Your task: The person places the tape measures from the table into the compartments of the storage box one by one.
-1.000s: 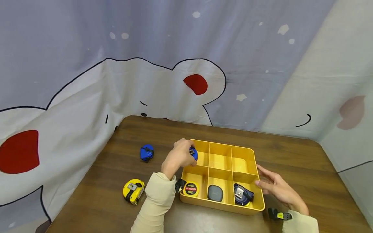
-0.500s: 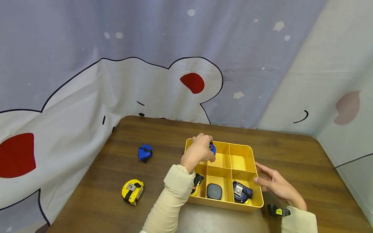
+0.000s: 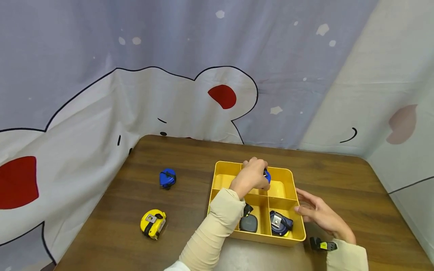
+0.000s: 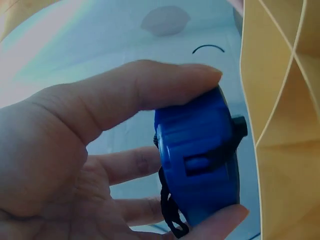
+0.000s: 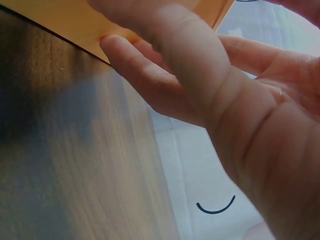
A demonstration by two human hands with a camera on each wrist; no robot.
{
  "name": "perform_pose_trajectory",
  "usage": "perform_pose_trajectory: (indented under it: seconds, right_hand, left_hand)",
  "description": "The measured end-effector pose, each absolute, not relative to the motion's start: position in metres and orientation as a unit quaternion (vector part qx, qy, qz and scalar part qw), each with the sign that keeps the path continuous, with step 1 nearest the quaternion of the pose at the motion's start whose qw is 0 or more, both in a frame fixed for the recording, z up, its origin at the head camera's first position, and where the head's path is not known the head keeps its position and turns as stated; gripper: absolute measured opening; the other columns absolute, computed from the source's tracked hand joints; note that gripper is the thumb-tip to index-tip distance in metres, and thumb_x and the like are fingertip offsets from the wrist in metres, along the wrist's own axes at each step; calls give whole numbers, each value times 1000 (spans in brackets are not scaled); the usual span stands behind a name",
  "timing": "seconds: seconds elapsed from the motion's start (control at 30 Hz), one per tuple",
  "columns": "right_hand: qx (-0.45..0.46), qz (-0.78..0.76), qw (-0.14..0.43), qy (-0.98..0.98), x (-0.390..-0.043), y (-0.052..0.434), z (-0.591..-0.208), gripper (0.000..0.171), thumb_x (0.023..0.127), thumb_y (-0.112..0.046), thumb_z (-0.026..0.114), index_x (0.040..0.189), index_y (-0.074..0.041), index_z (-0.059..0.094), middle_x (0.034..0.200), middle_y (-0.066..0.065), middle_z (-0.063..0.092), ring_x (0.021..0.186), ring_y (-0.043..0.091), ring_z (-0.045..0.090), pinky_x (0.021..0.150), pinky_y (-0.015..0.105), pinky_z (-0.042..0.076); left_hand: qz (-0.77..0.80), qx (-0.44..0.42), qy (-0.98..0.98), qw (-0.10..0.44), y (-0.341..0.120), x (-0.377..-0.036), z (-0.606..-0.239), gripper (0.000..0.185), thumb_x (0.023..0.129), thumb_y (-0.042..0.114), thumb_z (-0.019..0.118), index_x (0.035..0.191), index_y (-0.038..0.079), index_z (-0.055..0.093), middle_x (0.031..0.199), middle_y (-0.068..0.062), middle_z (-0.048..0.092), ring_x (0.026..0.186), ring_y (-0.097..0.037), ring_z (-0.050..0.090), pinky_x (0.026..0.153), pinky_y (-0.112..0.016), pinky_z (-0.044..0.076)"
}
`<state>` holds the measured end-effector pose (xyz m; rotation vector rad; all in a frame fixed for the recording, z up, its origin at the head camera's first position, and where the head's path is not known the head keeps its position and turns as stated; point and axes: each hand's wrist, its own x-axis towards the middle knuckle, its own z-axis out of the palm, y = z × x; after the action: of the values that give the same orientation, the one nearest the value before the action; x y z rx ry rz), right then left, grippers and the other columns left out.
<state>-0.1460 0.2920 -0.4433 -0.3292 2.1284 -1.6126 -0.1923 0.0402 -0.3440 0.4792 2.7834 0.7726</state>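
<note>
My left hand (image 3: pixel 251 177) grips a blue tape measure (image 4: pixel 200 160) by its edge, thumb on one side and fingertips on the other. It hovers over the back row of the yellow divided box (image 3: pixel 254 238), around the middle and right compartments. A black wrist cord hangs from the tape measure. On the box's right side, my right hand (image 3: pixel 322 216) touches the outer wall with extended fingers, its thumb near the rim. A dark tape measure with a metal clip (image 3: pixel 280 223) lies in the front right compartment, a dark grey rounded case (image 3: pixel 248 223) in the front middle.
Left of the box, a blue tape measure (image 3: pixel 167 178) and a yellow tape measure (image 3: pixel 153 224) lie on the brown wooden table (image 3: pixel 190 158). A printed curtain (image 3: pixel 183 101) hangs behind the table. My left sleeve (image 3: pixel 220 214) covers most of the front left compartment.
Carrying the blue tape measure, my left hand has moved right from the back left compartment across the back row. My right hand stays at the box's side.
</note>
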Motion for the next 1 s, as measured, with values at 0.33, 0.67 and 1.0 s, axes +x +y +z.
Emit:
perform_pose_trajectory:
  seconds: [0.33, 0.67, 1.0]
  right_hand:
    - [-142, -595, 241, 753, -148, 295, -444, 66, 93, -10, 49, 145, 4, 10, 141, 35, 21, 113, 36, 51, 79, 43, 50]
    - [-145, -597, 244, 750, -149, 296, -444, 68, 94, -12, 49, 145, 3, 8, 144, 33, 18, 115, 40, 47, 80, 44, 50]
    - [-140, -603, 245, 746, -147, 297, -444, 68, 94, -11, 49, 145, 5, 6, 141, 34, 22, 113, 41, 49, 80, 44, 49]
  left_hand:
    - [238, 184, 949, 93, 70, -198, -351, 44, 65, 23, 81, 105, 15, 64, 97, 1, 55, 85, -16, 40, 69, -25, 35]
    - [209, 250, 942, 82, 90, -203, -362, 41, 62, 20, 82, 100, 18, 65, 92, 3, 52, 81, -15, 40, 61, -19, 39]
    - [150, 298, 938, 92, 98, -210, -373, 41, 65, 20, 81, 102, 23, 64, 97, 4, 52, 83, -14, 43, 64, -20, 41]
